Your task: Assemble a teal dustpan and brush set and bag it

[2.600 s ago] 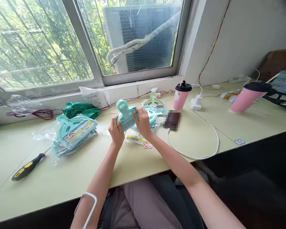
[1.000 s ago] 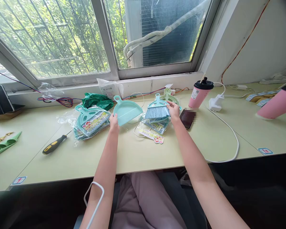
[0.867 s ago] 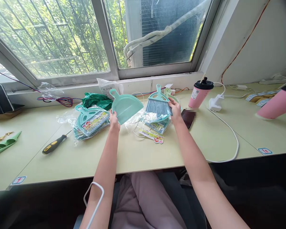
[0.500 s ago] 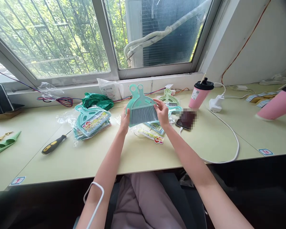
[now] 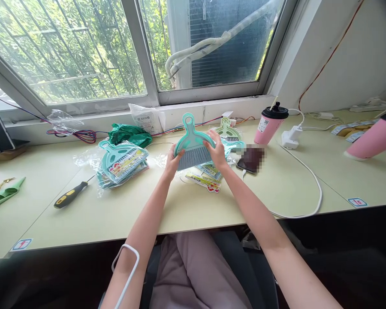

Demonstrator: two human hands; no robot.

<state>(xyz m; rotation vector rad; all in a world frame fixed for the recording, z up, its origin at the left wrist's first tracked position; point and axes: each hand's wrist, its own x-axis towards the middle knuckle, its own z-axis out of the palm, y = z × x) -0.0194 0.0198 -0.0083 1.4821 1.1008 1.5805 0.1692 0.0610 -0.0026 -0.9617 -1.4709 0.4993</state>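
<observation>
Above the table I hold a mint-green hand brush [image 5: 194, 158] with grey bristles, facing me and laid against a matching dustpan [image 5: 179, 143]. Their handles overlap at the top, so most of the pan is hidden behind the brush. My left hand [image 5: 173, 163] grips the left edge, thumb in front and fingers behind. At the right edge, my right hand [image 5: 217, 151] pinches the set with its thumb on the front. Just below lie a printed card label [image 5: 203, 181] and a bagged brush set [image 5: 211, 171], partly covered.
Bagged dustpan sets [image 5: 122, 163] are piled at left, near a screwdriver [image 5: 70, 195] and a green plastic bag [image 5: 130, 135]. To the right are a green set [image 5: 226, 126], a phone [image 5: 249, 166] on a white cable [image 5: 318, 193], a charger [image 5: 291, 137] and a pink cup [image 5: 270, 124].
The brush and dustpan handles stood side by side before; now they line up as one. My right hand has shifted slightly, its upper fingers lifted more. The view has moved a little.
</observation>
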